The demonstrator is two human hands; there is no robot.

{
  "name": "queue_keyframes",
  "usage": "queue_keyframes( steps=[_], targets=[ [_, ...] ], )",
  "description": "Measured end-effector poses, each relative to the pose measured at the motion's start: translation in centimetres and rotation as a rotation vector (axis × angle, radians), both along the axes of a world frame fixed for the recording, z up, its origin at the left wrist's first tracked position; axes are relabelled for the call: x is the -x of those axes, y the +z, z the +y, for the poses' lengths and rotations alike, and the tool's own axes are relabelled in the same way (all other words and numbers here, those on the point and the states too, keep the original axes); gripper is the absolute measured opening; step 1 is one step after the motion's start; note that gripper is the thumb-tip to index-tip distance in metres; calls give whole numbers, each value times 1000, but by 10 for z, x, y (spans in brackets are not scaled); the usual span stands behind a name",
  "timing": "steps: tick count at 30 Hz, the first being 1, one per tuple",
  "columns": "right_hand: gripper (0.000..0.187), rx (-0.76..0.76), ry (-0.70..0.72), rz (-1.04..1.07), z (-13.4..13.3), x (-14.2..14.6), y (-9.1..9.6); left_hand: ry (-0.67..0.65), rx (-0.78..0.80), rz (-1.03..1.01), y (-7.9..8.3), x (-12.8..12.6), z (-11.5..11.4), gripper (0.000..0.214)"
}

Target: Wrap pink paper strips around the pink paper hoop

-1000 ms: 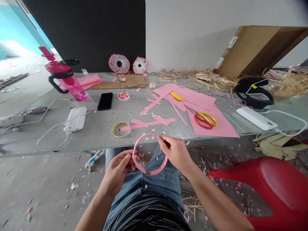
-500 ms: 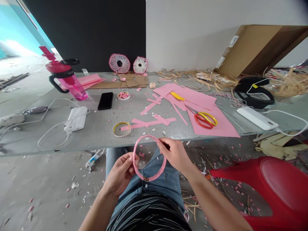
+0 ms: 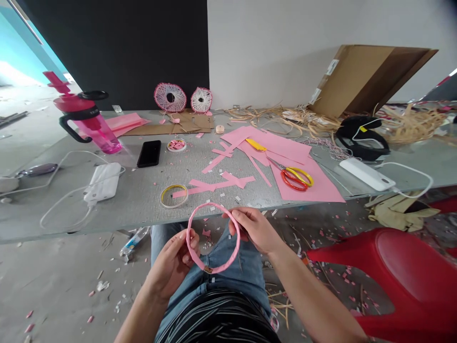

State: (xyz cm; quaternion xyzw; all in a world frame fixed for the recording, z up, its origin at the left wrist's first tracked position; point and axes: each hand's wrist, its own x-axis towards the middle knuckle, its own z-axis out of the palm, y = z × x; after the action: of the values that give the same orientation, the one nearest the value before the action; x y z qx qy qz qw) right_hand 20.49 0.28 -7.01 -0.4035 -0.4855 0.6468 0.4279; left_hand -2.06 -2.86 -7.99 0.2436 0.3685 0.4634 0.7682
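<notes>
A pink-wrapped ring (image 3: 228,262) is held between my two hands, just in front of the table edge and above my lap. My left hand (image 3: 177,257) pinches its left side with thumb and fingers. On the upper right side, my right hand (image 3: 252,228) grips it, thumb on top. A small brownish patch shows at the bottom of the ring, where the pink wrapping is absent. Nearest on the table are a roll of double-sided tape (image 3: 173,196) and pink paper strips (image 3: 217,185). Red-and-yellow-handled scissors (image 3: 294,177) lie on pink paper sheets (image 3: 321,188).
A pink water bottle (image 3: 96,126), a phone (image 3: 149,153) and a white power bank (image 3: 103,182) with cables stand left. Two string-woven rings (image 3: 170,97) lean at the back. A yellow cutter (image 3: 256,145), another white device (image 3: 367,174) and a cardboard box (image 3: 357,81) are right. A red stool (image 3: 410,276) stands beside me.
The view has turned slightly, shifting the scene left. My right hand has slid a little down the ring's right side; both hands still hold it.
</notes>
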Motion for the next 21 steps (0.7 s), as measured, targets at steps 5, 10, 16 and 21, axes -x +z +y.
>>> queue_keyframes(
  steps=[5, 10, 16, 21],
  targets=[
    [38, 152, 37, 241, 0, 4, -3, -24, -1, -57, -1, 0, 0, 37],
    [36, 172, 52, 352, 1, 3, -6, -26, -32, 21, 0, 1, 0, 38],
    [36, 187, 109, 405, -3, 5, -15, -25, -31, 136, 4, 2, 5, 45],
    [36, 212, 117, 421, -7, 7, -20, -61, -47, 144, 10, 0, 6, 47]
  ],
)
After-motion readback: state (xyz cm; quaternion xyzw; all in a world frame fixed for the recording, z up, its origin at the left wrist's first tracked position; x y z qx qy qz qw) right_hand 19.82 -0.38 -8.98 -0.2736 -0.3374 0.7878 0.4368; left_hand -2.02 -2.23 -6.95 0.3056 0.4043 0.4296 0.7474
